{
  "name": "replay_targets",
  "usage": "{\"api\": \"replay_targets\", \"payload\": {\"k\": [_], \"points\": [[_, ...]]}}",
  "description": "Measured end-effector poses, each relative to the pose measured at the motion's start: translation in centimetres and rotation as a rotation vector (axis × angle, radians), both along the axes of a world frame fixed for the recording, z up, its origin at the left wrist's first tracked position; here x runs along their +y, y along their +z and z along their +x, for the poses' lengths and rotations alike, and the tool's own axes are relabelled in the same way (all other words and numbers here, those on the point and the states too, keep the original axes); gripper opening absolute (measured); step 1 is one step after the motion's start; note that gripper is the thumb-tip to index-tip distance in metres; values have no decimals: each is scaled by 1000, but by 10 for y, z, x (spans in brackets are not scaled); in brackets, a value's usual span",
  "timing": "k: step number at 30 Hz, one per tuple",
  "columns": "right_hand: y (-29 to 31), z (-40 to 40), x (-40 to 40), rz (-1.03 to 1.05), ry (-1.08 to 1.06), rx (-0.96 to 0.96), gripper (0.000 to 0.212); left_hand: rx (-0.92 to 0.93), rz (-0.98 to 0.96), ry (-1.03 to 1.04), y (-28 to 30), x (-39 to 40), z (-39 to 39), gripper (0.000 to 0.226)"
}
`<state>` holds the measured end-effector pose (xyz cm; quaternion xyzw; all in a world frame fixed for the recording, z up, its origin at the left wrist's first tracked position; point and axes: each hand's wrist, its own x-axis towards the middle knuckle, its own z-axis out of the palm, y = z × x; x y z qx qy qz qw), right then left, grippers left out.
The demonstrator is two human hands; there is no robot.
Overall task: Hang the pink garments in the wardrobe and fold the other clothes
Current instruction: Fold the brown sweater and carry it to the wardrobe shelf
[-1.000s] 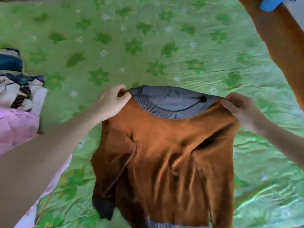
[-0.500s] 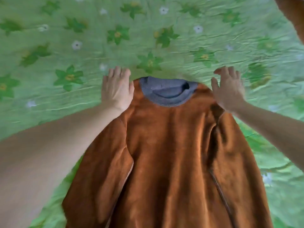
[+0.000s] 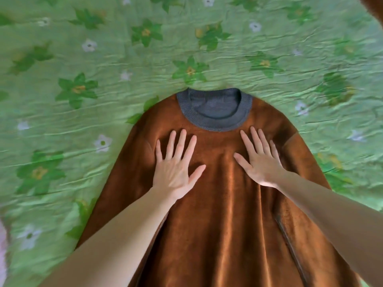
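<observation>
Brown plush sweater [image 3: 217, 204] with grey ribbed collar [image 3: 215, 121] lay flat, front up, on green floral bedspread [image 3: 83, 121]. Left hand [image 3: 176, 168] and right hand [image 3: 261, 164] pressed its chest just below collar, fingers straight and spread.

The green bedspread [image 3: 207, 48] lies bare above and to both sides of the brown sweater [image 3: 217, 204]. Both hands, left [image 3: 176, 168] and right [image 3: 261, 160], lie flat on its chest.
</observation>
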<state>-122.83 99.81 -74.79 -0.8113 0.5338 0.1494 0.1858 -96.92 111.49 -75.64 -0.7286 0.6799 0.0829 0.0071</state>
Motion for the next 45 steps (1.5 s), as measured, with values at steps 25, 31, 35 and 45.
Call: {"api": "replay_targets", "payload": {"k": [25, 31, 35, 45], "points": [[38, -163, 48, -120, -520, -489, 69, 43, -102, -4, 10, -52, -205, 68], [68, -214, 56, 573, -733, -689, 19, 10, -84, -187, 19, -65, -248, 62], [97, -263, 23, 512, -564, -553, 12, 6, -63, -217, 30, -70, -259, 69], [90, -321, -67, 254, -526, -442, 29, 38, -173, -202, 42, -106, -298, 63]]}}
